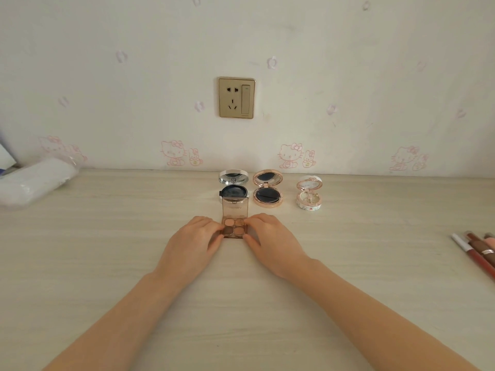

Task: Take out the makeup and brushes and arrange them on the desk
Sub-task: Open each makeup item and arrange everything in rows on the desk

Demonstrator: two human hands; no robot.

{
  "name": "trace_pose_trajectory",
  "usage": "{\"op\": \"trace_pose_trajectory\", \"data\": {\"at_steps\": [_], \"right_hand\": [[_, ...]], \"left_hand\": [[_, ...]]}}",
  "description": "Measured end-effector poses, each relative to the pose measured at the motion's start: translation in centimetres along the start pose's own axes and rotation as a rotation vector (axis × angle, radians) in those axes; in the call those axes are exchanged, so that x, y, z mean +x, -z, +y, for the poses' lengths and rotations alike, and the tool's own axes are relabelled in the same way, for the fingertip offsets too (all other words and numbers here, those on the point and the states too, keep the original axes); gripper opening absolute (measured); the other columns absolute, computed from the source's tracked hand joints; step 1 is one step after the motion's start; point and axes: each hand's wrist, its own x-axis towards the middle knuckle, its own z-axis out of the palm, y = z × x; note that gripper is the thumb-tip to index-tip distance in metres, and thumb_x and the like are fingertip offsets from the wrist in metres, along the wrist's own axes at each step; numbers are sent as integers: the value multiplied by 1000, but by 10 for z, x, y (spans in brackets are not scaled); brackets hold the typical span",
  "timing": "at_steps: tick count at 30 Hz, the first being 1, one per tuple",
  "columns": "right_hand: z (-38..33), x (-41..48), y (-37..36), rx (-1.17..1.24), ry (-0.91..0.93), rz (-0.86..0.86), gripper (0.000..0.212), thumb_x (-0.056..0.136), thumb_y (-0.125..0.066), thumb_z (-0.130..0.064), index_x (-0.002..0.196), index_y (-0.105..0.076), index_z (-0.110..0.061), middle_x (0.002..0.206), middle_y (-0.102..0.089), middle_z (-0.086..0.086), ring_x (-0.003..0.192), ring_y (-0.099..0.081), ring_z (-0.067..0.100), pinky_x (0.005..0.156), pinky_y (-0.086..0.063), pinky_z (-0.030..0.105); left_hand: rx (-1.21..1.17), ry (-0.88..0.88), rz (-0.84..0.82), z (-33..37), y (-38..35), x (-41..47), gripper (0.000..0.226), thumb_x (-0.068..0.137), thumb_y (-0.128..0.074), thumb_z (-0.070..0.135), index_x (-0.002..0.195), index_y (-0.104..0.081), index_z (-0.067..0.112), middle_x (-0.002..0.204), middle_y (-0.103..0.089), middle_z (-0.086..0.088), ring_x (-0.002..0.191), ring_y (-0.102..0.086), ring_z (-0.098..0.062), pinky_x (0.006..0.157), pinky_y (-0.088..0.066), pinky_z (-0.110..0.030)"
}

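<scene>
Both hands pinch the eyeshadow palette (235,227) from opposite sides. The left hand (194,238) has its fingertips curled against the palette's left edge. The right hand (272,236) mirrors it on the right edge, and each thumb sits at a near corner. The palette rests on, or just above, the desk (107,236); I cannot tell which. It sits squarely between the two hands, so neither is nearer.

Its four pans face up and its clear lid (235,209) stands open on the far side. The long axis therefore runs straight away from the person toward the wall.

Just beyond the palette, the lid overlaps the base of an open silver compact (232,187). Right of that compact stand a rose-gold compact (267,192) and, further right, a small white compact (309,194), forming a row.

Well to the palette's right lie several pencils (476,250), and far to its left is a plastic bag (34,180).

Any settling nudge likely has to keep the lid clear of the silver compact.
</scene>
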Motion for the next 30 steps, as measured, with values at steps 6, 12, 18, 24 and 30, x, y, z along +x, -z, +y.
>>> {"op": "trace_pose_trajectory", "data": {"at_steps": [6,12,18,24,30], "right_hand": [[-1,9,-10,18,6,58,36,97,-47,-22,131,-54,-12,126,-55,4,119,-46,22,102,-38,32],[-3,10,-13,-6,25,85,38,98,-45,-21,132,-53,-8,126,-55,7,117,-48,25,103,-38,33],[-4,9,-13,-6,37,99,36,98,-45,-19,131,-54,-8,124,-56,8,115,-49,26,102,-38,32],[-7,7,-8,-1,25,53,41,98,-44,-20,138,-45,-11,128,-53,8,119,-46,25,102,-37,32],[-4,0,16,-11,11,8,45,99,-44,-23,142,-39,-12,139,-47,8,128,-41,26,102,-36,34]], "left_hand": [[-14,28,23,-8,-8,2,25,92,-60,22,115,-66,17,117,-67,9,132,-43,-16,101,-43,-33],[-15,34,19,-10,-11,2,29,94,-56,25,121,-63,18,124,-63,11,135,-38,-12,104,-38,-30],[-40,52,36,-10,-12,1,29,93,-57,23,120,-64,17,123,-64,1,133,-41,-13,103,-39,-32],[-28,13,60,-7,-7,1,27,90,-61,17,116,-66,13,115,-66,-1,120,-52,-21,96,-45,-33],[45,-66,89,7,6,0,31,84,-66,8,115,-68,13,111,-66,1,108,-58,-23,86,-52,-35]]}}
